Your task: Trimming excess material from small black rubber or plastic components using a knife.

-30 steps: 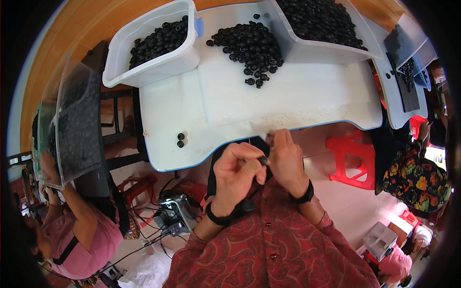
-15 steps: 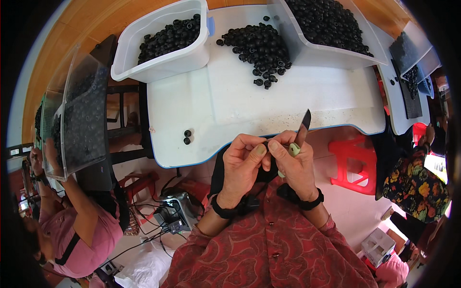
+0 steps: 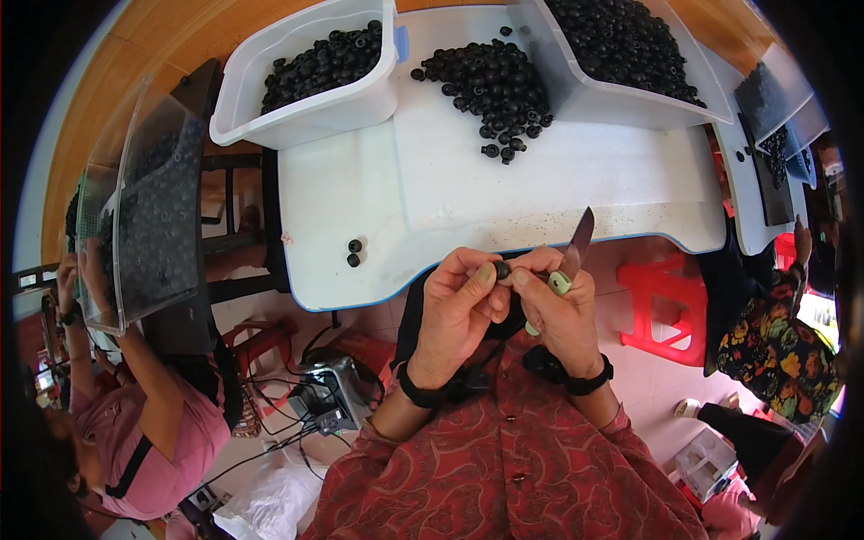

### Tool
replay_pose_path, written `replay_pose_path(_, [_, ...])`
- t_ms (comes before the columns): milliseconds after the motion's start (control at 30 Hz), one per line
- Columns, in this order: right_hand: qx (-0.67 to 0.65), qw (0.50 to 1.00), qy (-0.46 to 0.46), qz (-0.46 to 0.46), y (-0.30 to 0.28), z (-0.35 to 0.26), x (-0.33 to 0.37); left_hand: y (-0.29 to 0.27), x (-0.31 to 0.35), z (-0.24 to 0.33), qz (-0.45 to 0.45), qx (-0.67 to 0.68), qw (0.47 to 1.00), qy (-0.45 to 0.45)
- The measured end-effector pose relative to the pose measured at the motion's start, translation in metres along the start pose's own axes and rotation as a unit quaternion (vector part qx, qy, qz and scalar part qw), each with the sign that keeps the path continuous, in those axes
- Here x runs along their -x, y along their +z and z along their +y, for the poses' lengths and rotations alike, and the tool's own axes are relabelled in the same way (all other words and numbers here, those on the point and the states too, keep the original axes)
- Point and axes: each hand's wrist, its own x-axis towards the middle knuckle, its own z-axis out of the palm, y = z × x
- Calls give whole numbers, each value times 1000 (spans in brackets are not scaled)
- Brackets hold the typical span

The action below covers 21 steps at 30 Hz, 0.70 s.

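Note:
My left hand (image 3: 461,297) pinches a small round black part (image 3: 501,269) between thumb and fingertips, just off the table's front edge. Close beside it, my right hand (image 3: 565,310) is closed around the pale green handle of a knife (image 3: 579,243), whose dark blade points up and away from me. The right thumb and forefinger tips meet at the black part's right side; whether they grip it too, I cannot tell. Two similar black parts (image 3: 354,253) lie on the table to the left. Farther back spreads a loose pile of black parts (image 3: 495,85).
The white table (image 3: 342,202) has a blue edge. A white tub (image 3: 337,121) and a larger translucent bin (image 3: 621,103), both with black parts inside, stand at the back. Co-workers sit at left and right. A red stool (image 3: 661,301) is to the right; cables (image 3: 306,432) lie at lower left.
The black part between my fingertips now shows more fully. My right hand and the knife have shifted slightly right, and the blade leans a little more to the right.

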Motion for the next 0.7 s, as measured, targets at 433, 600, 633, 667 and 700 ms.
replay_pose_path(433, [541, 798, -259, 49, 7, 13, -2, 0, 4, 0, 23, 15, 1000, 0])
replay_pose_path(600, [575, 777, -250, 47, 8, 12, -3, 0, 5, 1, 11, 5, 1000, 9])
replay_pose_path(633, [578, 775, -251, 50, 8, 12, -4, 0, 4, 1, 9, 5, 1000, 8])
replay_pose_path(667, [579, 774, -251, 50, 8, 11, -4, 0, 4, 1, 6, 6, 1000, 8])
replay_pose_path(700, [582, 772, -250, 53, 9, 10, -5, 1, 3, 1, 6, 6, 1000, 8])
